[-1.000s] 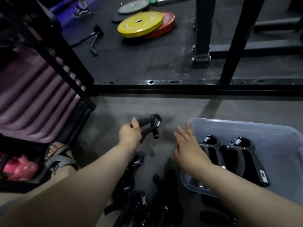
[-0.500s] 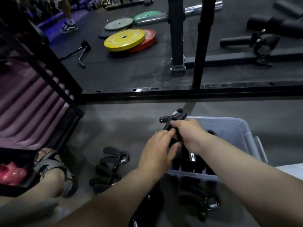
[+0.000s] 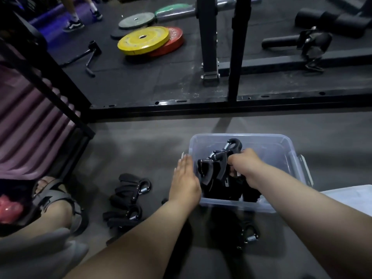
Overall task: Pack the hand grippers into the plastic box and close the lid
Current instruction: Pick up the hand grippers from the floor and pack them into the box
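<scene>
A clear plastic box (image 3: 267,143) stands on the grey floor in front of me, lid off. My right hand (image 3: 244,167) grips a black hand gripper (image 3: 218,160) and holds it inside the box, above other black grippers (image 3: 223,188) lying at the bottom. My left hand (image 3: 185,180) lies flat with straight fingers against the box's left outer wall, holding nothing. Several more black grippers (image 3: 128,198) lie in a heap on the floor to the left, and another one (image 3: 249,232) lies in front of the box.
A pale lid (image 3: 350,196) lies right of the box. My sandalled foot (image 3: 54,200) is at the left, by a pink object (image 3: 10,208). A black rack frame (image 3: 181,107) crosses ahead, with yellow and red weight plates (image 3: 145,40) beyond. A person's legs are far back.
My left hand lifted a gripper from the floor and passed it to my right hand. The right hand now lowers it into the box, while the left hand has let go and rests beside the box.
</scene>
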